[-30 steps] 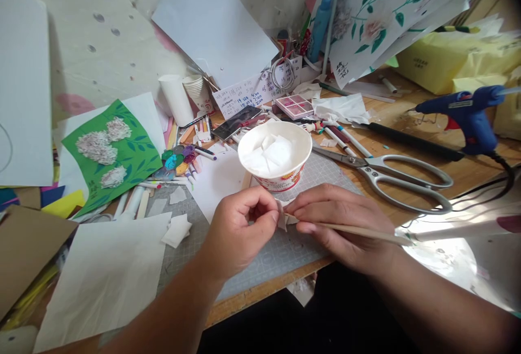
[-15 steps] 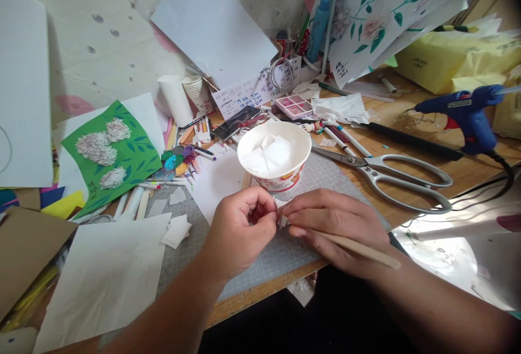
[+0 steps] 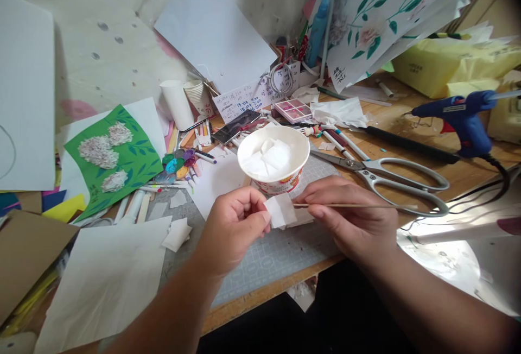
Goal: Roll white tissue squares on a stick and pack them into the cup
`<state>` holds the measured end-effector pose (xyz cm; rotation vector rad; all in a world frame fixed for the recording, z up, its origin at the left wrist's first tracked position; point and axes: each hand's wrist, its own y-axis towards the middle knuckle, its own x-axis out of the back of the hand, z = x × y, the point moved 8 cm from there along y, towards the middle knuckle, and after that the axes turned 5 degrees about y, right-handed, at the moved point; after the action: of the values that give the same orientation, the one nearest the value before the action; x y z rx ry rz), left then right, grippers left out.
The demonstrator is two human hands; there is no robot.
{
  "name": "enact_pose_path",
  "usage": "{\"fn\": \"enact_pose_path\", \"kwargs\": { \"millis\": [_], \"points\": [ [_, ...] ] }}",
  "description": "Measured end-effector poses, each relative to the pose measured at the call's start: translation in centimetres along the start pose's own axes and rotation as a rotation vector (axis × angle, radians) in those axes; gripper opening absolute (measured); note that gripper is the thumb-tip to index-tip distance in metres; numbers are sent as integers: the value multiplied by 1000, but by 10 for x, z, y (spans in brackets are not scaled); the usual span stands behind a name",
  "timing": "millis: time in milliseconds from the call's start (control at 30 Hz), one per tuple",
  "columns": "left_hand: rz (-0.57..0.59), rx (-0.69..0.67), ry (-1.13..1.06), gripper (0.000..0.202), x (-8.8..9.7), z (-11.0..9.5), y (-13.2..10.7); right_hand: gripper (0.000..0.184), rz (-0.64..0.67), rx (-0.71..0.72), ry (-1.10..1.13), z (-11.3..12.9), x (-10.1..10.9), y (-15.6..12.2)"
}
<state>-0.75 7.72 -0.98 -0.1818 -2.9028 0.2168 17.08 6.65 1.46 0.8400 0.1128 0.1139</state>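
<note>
White paper, a small square, is pinched along its left edge between the thumb and forefinger of a person's left hand, held low over a gray cutting mat at the front of a crowded wooden tabletop. The left hand's fingers are closed on that edge, the others curled in toward the palm. The right hand grips a thin wooden stick, its fingers closed around it with the thumb beneath; the stick lies nearly level, one tip at the square's right edge, though contact is hard to confirm. Another pale paper piece shows between the square and the right hand; whether it is held cannot be told.

Just beyond the hands, a printed paper bowl stands upright with white paper pieces inside. Large metal scissors lie to its right, their blades near the bowl, and a blue glue gun sits farther right. At left, a green sheet bears raised pale flowers and painted leaves, with a large white sheet and paper scraps nearer the person.
</note>
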Motion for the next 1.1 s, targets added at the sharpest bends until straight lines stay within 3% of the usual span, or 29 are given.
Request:
{"fn": "enact_pose_path", "kwargs": {
  "millis": [167, 333, 433, 533, 633, 700, 767, 933, 1100],
  "points": [
    [-70, -25, -83, 6, 13, -5, 0, 18, -218, -107, 197, -23, 17, -8],
    [-319, -115, -201, 9, 39, -11, 5, 11, -395, -206, 364, -37, 25, -10],
    [-429, -184, -166, 10, 44, -19, 12, 9, -375, -180, 329, -34, 24, -10],
    [-407, -256, 128, 6, 34, -32, 15, 11, -290, -149, 239, -30, 19, -10],
    [-409, -414, 391, 24, 22, -44, 2, 14, -239, -118, 162, -24, 17, -10],
    [-479, -550, 413, 18, 20, -50, -16, 15, -213, -99, 113, -19, 16, -8],
    [-423, -569, 431, 7, 12, -48, -24, 14, -179, -66, 78, -12, 13, -5],
    [-61, -364, 404, 18, -13, -30, -14, 13, -84, 34, 34, 7, 5, 2],
    [20, -235, 206, 16, -16, -17, -8, 11, 37, 71, -31, 15, -4, 3]
  ]
}}
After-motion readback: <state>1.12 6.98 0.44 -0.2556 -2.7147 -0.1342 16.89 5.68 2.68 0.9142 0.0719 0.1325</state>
